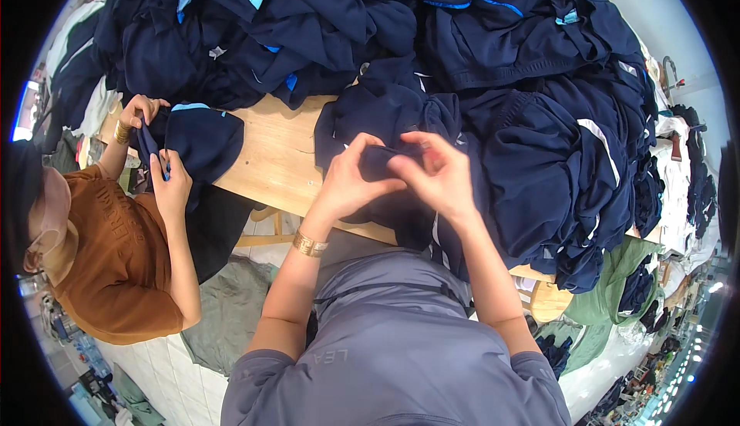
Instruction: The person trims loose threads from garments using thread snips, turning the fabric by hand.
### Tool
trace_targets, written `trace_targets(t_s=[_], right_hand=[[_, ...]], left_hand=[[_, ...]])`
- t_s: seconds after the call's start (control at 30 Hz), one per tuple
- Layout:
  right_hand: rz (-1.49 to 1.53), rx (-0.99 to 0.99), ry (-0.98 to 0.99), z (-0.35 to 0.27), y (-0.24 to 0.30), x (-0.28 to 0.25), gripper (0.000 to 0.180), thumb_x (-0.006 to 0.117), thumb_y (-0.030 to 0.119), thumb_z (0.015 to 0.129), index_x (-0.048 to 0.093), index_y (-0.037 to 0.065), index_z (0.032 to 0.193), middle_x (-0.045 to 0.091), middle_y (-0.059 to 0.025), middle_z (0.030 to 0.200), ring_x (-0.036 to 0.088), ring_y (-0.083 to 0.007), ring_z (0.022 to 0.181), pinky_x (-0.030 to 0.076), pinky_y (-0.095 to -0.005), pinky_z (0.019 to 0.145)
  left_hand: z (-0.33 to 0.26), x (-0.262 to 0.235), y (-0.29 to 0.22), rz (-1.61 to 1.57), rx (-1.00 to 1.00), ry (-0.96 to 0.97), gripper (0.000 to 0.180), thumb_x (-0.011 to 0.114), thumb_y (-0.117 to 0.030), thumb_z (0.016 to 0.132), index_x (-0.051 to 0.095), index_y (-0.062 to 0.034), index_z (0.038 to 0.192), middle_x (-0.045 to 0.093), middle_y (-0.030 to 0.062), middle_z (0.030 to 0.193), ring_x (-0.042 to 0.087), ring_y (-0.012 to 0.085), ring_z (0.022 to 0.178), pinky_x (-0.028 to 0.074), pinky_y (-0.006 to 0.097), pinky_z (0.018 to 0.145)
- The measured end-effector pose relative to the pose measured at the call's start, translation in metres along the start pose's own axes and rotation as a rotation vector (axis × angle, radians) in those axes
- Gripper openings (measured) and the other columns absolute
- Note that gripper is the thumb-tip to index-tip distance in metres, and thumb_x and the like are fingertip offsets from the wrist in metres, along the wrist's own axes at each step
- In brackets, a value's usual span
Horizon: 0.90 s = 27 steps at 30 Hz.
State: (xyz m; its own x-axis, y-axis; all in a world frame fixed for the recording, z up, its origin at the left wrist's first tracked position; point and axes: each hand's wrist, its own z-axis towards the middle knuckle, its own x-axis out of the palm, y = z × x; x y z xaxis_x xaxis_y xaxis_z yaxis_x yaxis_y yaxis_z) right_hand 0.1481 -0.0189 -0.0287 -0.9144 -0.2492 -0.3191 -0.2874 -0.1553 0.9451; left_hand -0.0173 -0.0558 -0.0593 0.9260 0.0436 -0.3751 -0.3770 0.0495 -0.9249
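A navy garment [378,162] lies bunched in front of me at the table's near edge, part of it lifted between my hands. My left hand [356,178], with a gold bracelet at the wrist, is closed on a fold of the cloth, thumb below and fingers above. My right hand [441,179] is at the same fold, its fingers and thumb closing on the cloth. Some of its fingers are smeared by motion. Whether anything small sits between the fingertips is hidden.
Large heaps of navy garments [324,25] with light-blue and white trim cover the far side and right of the wooden table [281,142]. At left, a co-worker in a brown shirt [123,252] handles a navy piece [202,142]. Green cloth [617,283] hangs at right.
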Motion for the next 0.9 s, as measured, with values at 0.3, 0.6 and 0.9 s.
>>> trace_targets(t_s=[0.3, 0.6, 0.9], right_hand=[[0.661, 0.309, -0.166, 0.006, -0.026, -0.010, 0.018, 0.061, 0.017, 0.088, 0.065, 0.000, 0.085, 0.049, 0.0028, 0.053, 0.036, -0.0034, 0.036, 0.034, -0.0213, 0.036], [0.069, 0.086, -0.017, -0.015, -0.002, -0.004, 0.016, 0.073, 0.010, 0.078, 0.064, 0.002, 0.089, 0.055, 0.0065, 0.065, 0.042, 0.0022, 0.055, 0.034, -0.0158, 0.049], [0.452, 0.022, -0.358, 0.005, -0.021, -0.059, 0.018, 0.059, 0.017, 0.090, 0.065, 0.000, 0.089, 0.046, 0.0043, 0.051, 0.040, -0.0018, 0.041, 0.033, -0.0207, 0.039]], left_hand=[[-0.007, -0.001, -0.012, -0.098, 0.033, 0.067, 0.067, 0.077, -0.023, 0.065, 0.039, -0.0043, 0.117, 0.052, 0.0137, 0.109, 0.054, 0.0267, 0.103, 0.042, 0.033, 0.088], [-0.006, 0.008, -0.011, -0.174, 0.126, 0.095, 0.063, 0.059, -0.007, 0.062, 0.034, -0.0021, 0.119, 0.048, 0.0137, 0.104, 0.051, 0.0233, 0.088, 0.040, 0.032, 0.083], [-0.013, 0.006, -0.016, -0.257, -0.008, 0.147, 0.055, 0.048, -0.004, 0.065, 0.032, -0.0002, 0.118, 0.042, 0.0160, 0.110, 0.047, 0.0274, 0.105, 0.033, 0.032, 0.096]])
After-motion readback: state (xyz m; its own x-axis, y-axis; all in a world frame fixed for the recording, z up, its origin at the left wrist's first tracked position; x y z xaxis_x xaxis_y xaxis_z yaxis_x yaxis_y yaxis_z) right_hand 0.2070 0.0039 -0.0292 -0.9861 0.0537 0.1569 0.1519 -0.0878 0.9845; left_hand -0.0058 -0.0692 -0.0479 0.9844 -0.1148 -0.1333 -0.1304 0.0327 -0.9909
